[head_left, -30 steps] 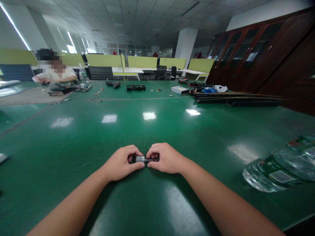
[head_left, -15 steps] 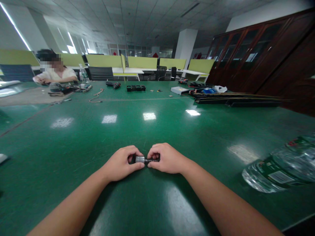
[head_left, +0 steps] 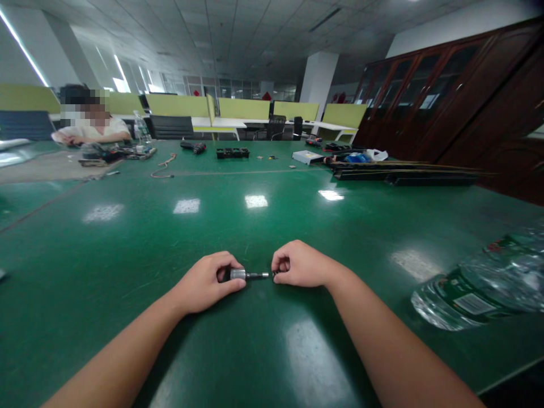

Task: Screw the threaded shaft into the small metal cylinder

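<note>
A small metal cylinder (head_left: pixel 238 274) with a thin shaft (head_left: pixel 256 275) pointing right lies between the thumb and fingers of my left hand (head_left: pixel 211 281). The shaft's tip is bright. Just right of that tip, and apart from it, is my right hand (head_left: pixel 301 265), its thumb and fingertips pinched on a small dark piece (head_left: pixel 275 273). Most of this piece is hidden by the fingers. Both hands are low over the green table (head_left: pixel 238 226).
Large clear bottles with green labels (head_left: pixel 471 300) lie at the right. Farther back are a black tray (head_left: pixel 232 153), a power tool (head_left: pixel 192 147), a white box (head_left: pixel 306 157) and long dark strips (head_left: pixel 403 171). A person (head_left: pixel 91 127) sits at the far left.
My right hand has moved right and slightly away from me, off the shaft. The dark coiled part that was around the shaft is gone from it. The view has shifted slightly.
</note>
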### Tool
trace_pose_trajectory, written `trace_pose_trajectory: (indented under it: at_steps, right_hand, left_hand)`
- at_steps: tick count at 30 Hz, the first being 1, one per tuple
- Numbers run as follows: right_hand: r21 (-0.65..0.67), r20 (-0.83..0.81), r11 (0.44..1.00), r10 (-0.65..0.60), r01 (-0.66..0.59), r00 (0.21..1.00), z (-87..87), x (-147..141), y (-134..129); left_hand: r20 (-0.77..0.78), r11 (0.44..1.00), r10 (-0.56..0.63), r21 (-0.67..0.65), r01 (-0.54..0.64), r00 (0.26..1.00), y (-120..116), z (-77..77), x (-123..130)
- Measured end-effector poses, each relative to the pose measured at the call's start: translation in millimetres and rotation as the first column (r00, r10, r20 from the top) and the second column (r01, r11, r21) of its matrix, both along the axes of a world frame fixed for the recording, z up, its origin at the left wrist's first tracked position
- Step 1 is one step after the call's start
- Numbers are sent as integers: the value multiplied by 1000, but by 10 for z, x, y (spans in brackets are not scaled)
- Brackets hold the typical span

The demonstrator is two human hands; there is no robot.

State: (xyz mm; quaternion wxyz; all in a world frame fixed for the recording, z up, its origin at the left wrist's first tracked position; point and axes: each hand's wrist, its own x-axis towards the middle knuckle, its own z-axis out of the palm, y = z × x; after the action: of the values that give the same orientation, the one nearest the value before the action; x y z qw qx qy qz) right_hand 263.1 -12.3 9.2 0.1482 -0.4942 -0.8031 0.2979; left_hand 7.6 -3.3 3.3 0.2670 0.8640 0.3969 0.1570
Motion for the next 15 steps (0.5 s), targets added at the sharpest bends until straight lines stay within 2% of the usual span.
trace_pose_trajectory:
  at_steps: [4,15]
  right_hand:
    - [-20,-14,999,-32,32,999,21,57,13]
    - [2,-60,1000,17,-17,998,-45,-7,1]
  left_hand:
    - [2,1000,4,-1,-4,1000,4,0,0]
    - [6,1000,9,-3,-9,1000,-9,12,-4]
